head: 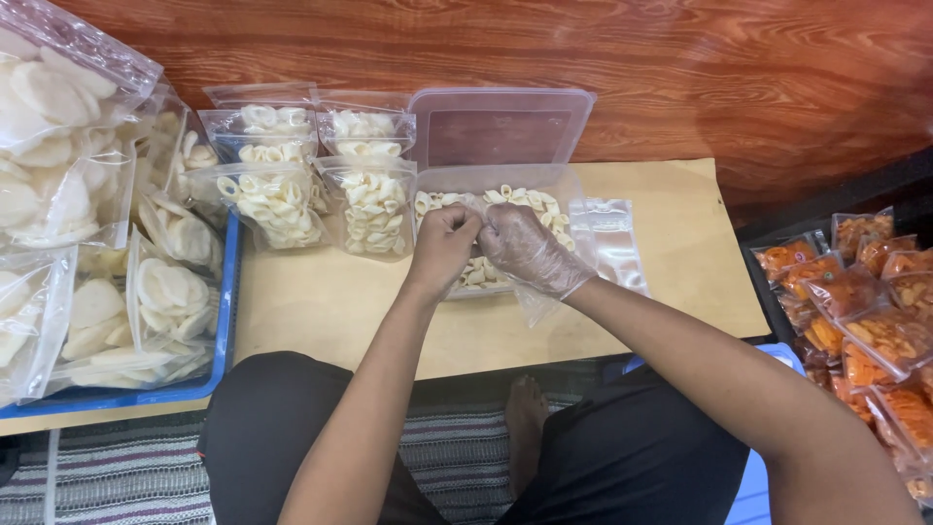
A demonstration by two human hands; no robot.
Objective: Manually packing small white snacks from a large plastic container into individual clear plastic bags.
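Low wooden table (671, 282), bearing clear plastic tub (505, 209) of pale shell-shaped crackers (530, 202). Above tub, at table's middle: bare left hand (442, 245) clenched, gloved right hand (525, 248) pinching, contents hidden. Filled cracker pouches (374, 199) just left; empty pouches (612, 243) right.

The bare left hand (444, 243) and the clear-gloved right hand (526, 249) cover whatever they pinch (fingertips curled under). The large clear bags of white crackers (53, 136) at left and the orange snack packets (865, 321) at right run off frame.
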